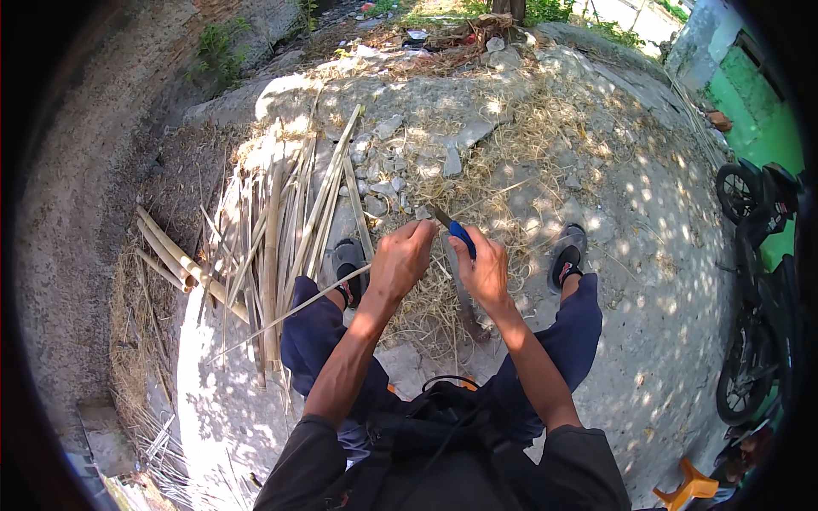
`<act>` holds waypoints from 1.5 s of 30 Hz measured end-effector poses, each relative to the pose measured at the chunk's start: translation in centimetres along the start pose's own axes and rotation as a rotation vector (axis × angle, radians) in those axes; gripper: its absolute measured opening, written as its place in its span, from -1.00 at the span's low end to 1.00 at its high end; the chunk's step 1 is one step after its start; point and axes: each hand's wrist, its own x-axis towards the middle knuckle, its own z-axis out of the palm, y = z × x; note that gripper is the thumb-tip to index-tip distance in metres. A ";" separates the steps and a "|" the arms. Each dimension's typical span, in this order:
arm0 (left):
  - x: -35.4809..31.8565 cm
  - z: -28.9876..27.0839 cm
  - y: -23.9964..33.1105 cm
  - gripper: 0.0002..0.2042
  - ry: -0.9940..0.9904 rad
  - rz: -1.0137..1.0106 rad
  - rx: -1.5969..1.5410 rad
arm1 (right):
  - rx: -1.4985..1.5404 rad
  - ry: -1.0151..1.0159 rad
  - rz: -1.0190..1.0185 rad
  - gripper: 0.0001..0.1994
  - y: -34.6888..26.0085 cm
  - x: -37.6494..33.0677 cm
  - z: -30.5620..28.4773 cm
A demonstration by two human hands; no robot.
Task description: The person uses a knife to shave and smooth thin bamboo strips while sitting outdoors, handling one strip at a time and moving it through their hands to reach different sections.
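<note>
"Where are the hands, and what do they hold?"
"At the centre of the frame. The left hand (402, 260) is closed around a thin pale strip (290, 314) trailing to the lower left; the right hand (484, 272) grips a blue-handled knife (463, 239). I can't tell if its blade (441, 217) touches the strip."
"Nearby?"
"Split bamboo (273, 230) heaped at centre left."

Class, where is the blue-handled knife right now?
In the head view, the blue-handled knife is near the centre, gripped in the right hand, its blade just right of the left hand.
</note>
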 end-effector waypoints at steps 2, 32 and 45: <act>0.1 -0.2 0.2 -0.95 -0.012 -0.005 0.005 | 0.005 0.036 -0.021 -0.69 0.2 0.1 0.0; 0.0 -3.5 -3.3 -0.84 -0.270 -0.234 -0.175 | 0.160 -0.076 0.075 -0.63 2.3 -0.2 0.9; -0.1 -1.2 -2.4 -0.91 -0.279 -0.066 -0.075 | 0.157 -0.113 -0.012 -0.65 0.9 -0.2 0.8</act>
